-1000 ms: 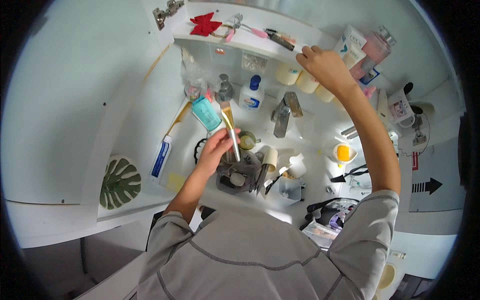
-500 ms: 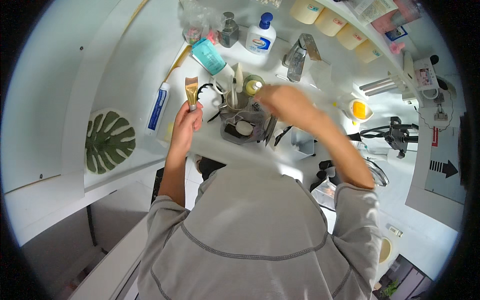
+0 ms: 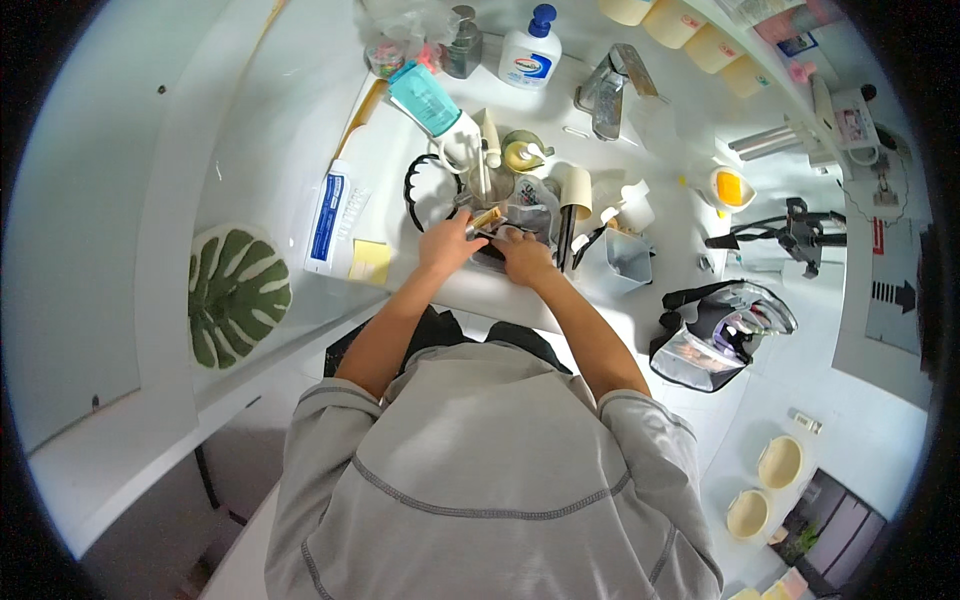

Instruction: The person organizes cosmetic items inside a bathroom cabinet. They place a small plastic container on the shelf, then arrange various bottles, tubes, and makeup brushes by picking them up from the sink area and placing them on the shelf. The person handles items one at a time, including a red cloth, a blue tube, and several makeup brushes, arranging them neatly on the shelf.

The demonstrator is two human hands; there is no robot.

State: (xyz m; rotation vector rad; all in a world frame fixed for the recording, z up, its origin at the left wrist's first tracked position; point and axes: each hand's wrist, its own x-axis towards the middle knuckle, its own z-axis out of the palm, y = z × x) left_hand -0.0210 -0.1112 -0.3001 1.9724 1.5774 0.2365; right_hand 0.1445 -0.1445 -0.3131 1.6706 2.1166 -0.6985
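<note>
My left hand (image 3: 446, 244) is closed around a flat brush with a gold ferrule (image 3: 487, 218), tilted over a grey plastic bag (image 3: 533, 221). My right hand (image 3: 526, 258) reaches into the near side of that bag, fingers bunched and close to the left fingertips. Whatever those fingers grip is hidden. Just behind the bag stand a clear cup (image 3: 492, 186) with tools in it and a glass bowl (image 3: 524, 152) holding something yellow. A black wavy headband (image 3: 412, 190) lies left of the cup.
A toothpaste tube (image 3: 326, 218) and yellow paper (image 3: 370, 261) lie at left. Behind are a teal-and-white tube (image 3: 424, 98), a pump bottle (image 3: 530, 50) and a faucet (image 3: 607, 95). On the right are a cream cylinder (image 3: 575, 187), a clear bin (image 3: 628, 258) and an open black bag (image 3: 715, 335).
My left hand has lowered the brush from upright at the left to the bag. My right hand has come down from the bowl area to the bag's near side.
</note>
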